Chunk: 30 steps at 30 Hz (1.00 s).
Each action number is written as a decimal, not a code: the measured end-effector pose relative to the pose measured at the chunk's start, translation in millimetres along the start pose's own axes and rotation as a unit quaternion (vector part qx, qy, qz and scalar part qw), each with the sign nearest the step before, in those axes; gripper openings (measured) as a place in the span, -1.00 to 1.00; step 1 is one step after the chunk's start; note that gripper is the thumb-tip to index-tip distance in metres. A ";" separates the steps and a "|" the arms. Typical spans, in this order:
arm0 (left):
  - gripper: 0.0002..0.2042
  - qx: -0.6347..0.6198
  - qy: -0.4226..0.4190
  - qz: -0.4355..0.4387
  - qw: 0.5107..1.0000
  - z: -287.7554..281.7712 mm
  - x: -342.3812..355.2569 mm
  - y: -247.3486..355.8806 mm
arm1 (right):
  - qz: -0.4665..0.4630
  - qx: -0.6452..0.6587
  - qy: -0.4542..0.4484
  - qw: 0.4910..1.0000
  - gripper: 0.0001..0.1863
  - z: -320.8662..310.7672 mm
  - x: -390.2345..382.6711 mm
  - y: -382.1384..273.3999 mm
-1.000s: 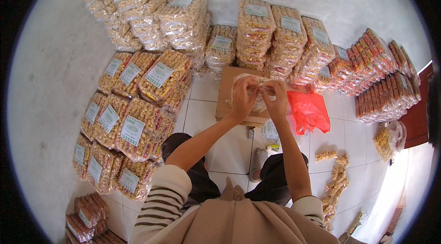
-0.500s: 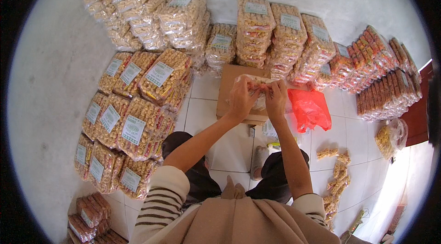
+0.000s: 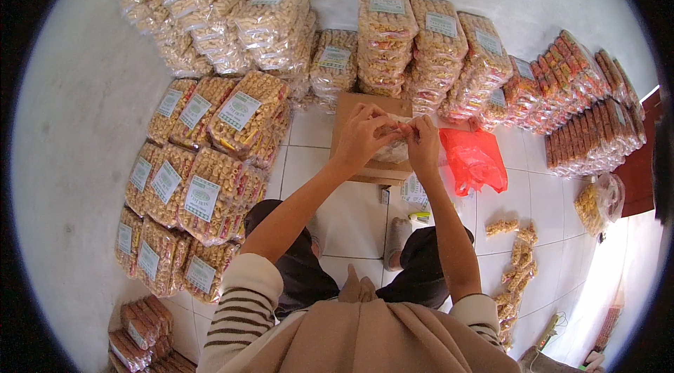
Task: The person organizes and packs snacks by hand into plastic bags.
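Head view: clear bag [image 3: 394,153] crinkled, shiny, over cardboard box [image 3: 350,101].

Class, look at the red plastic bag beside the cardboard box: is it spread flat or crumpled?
Crumpled: the red plastic bag shows creases and uneven edges beside the cardboard box. Whether it holds anything, I cannot tell.

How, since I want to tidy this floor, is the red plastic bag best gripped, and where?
Probably pinch the red bag by its loose near edge, coming from above on the person's side. It lies limp and crumpled, that edge over the floor tiles, while its far end sits close to the stacked packs and its left side faces the cardboard box.
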<state>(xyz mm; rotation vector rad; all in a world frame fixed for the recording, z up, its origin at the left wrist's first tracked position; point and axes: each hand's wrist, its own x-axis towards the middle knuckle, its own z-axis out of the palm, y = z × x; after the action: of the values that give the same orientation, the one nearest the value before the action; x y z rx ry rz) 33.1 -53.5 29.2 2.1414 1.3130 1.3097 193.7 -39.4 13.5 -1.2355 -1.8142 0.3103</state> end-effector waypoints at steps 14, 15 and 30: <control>-0.85 -0.023 -0.073 0.054 0.996 2.1 22.0 -15.4 | 0.080 0.046 -0.024 0.995 -0.79 -18.8 14.2 -6.6; -0.83 -0.014 -0.074 0.054 0.996 0.8 21.9 -17.5 | 0.081 0.089 0.023 0.992 -0.79 -25.4 19.3 -8.8; -0.80 -0.019 -0.087 0.007 0.996 -9.1 23.6 -18.8 | -0.034 -0.032 -0.080 0.996 -0.87 -21.1 13.5 2.6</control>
<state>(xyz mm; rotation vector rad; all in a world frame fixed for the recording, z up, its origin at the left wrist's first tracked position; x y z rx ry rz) 19.2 -25.8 34.7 2.1875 1.1965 1.1139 210.3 -32.3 31.0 -1.2189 -2.0129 0.3240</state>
